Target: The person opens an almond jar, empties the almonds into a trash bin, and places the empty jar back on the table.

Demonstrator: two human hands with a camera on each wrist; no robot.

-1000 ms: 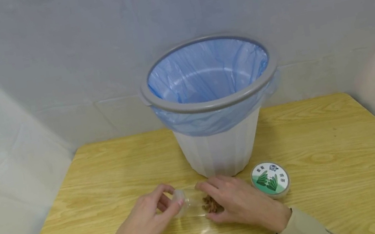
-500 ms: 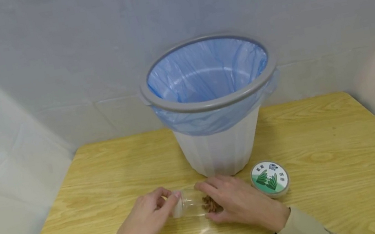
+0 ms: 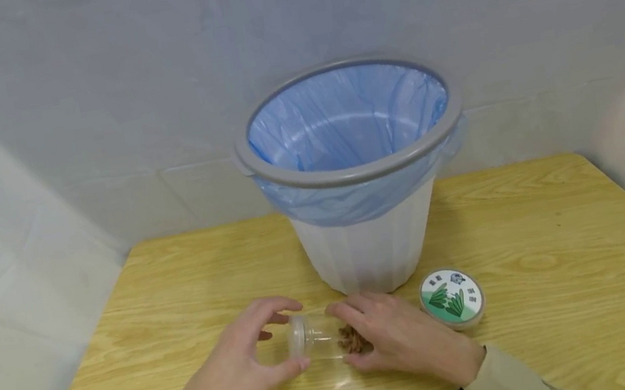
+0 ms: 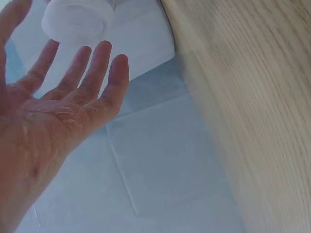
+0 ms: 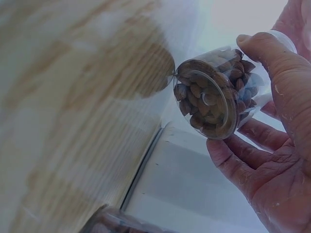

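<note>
One table (image 3: 543, 239), wood-grained. One bin (image 3: 366, 234), white with a grey rim and a blue liner, standing at the table's middle. One lid (image 3: 451, 299), round, green-and-white label up, lying flat just right of the bin's foot. One jar (image 3: 323, 343), clear, on its side in front of the bin, brown nuts (image 3: 352, 341) gathered at its right end, pale cap (image 3: 296, 340) at its left end.

Two hands. Right hand (image 3: 401, 339): thumb and fingers curled round the jar's nut-filled end, gripping it. Left hand (image 3: 241, 371): fingers spread and nearly straight, thumb and forefinger arched about the cap; contact cannot be told.

Head view: the only one showing bin, lid and both hands together.

Right wrist view: jar (image 5: 218, 94) base-on, its nuts (image 5: 206, 97) shaped like almonds, thumb over the top and fingers (image 5: 252, 145) beneath.

Left wrist view: open palm (image 4: 43, 121) with the cap (image 4: 77, 20) just beyond the fingertips, a gap visible between them.
</note>
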